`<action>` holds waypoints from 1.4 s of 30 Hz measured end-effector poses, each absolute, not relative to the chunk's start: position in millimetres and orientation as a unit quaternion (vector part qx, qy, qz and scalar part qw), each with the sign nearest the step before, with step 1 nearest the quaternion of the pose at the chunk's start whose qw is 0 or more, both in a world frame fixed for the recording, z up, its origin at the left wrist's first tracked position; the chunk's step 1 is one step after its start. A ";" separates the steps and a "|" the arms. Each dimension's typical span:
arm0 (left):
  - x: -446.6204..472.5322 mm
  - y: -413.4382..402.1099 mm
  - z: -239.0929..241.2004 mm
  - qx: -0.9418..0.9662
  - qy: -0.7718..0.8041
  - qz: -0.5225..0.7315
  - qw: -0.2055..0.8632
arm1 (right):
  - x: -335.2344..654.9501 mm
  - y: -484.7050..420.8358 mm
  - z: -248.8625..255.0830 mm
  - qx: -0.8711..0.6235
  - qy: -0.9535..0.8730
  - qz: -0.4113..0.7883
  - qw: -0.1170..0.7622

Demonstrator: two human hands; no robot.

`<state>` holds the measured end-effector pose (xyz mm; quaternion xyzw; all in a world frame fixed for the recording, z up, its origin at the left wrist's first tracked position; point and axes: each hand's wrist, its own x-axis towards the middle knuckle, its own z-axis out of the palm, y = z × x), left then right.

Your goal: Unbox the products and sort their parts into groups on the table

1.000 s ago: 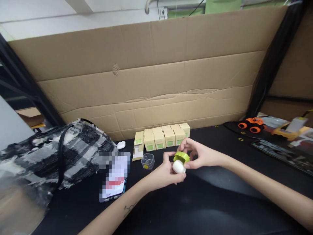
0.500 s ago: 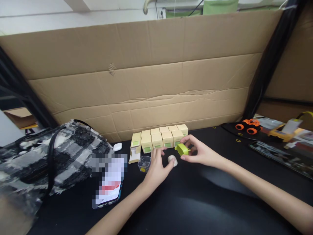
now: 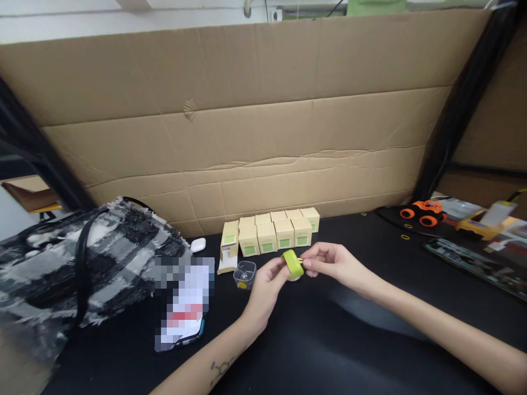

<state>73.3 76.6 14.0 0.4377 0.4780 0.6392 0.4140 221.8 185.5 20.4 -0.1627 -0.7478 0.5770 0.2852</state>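
Observation:
Both my hands meet over the black table on a small lime-green lid (image 3: 293, 263). My left hand (image 3: 265, 288) pinches its left side with fingers closed. My right hand (image 3: 329, 262) pinches its right edge between thumb and fingertips. A bit of white shows under the lid; I cannot tell whether it is the small white jar. Just to the left stands a small clear plastic cup (image 3: 244, 274). Behind the hands sits a row of several small cream boxes with green labels (image 3: 274, 236), one at the left end standing open.
A black-and-white woven bag (image 3: 82, 263) fills the left. A phone (image 3: 183, 315) lies beside it, and a white earbud case (image 3: 198, 244) behind. An orange toy truck (image 3: 424, 211) and other items crowd the right. A cardboard wall (image 3: 263, 126) backs the table.
The green lid came off the white jar, my left hand set the jar down near the cup, and now both hands have come together on the lid.

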 end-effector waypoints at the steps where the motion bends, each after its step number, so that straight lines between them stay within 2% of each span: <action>1: 73.8 76.0 15.0 0.443 0.479 0.635 0.413 | 222.6 185.3 20.7 -0.168 -0.746 0.581 0.278; 19: 73.0 75.3 16.5 0.517 0.515 0.565 0.385 | 232.5 177.9 25.3 -0.128 -0.796 0.536 0.250; 23: 77.7 75.4 16.8 0.537 0.537 0.548 0.351 | 236.4 169.5 39.8 -0.088 -0.876 0.397 0.258; 26: 80.9 76.3 21.7 0.571 0.563 0.508 0.313 | 243.5 171.1 52.8 -0.066 -0.931 0.287 0.213; 29: 82.9 82.8 32.1 0.599 0.604 0.466 0.242 | 262.1 193.7 64.1 -0.137 -0.939 0.249 0.196; 33: 91.8 105.1 46.5 0.654 0.626 0.387 0.172 | 294.6 239.7 68.3 -0.219 -0.924 0.253 0.182; 37: 104.9 136.1 50.8 0.691 0.630 0.313 0.164 | 301.0 256.9 58.4 -0.213 -0.921 0.291 0.148; 42: 101.4 160.5 53.0 0.677 0.642 0.326 0.150 | 269.6 241.7 34.0 -0.163 -0.910 0.336 0.178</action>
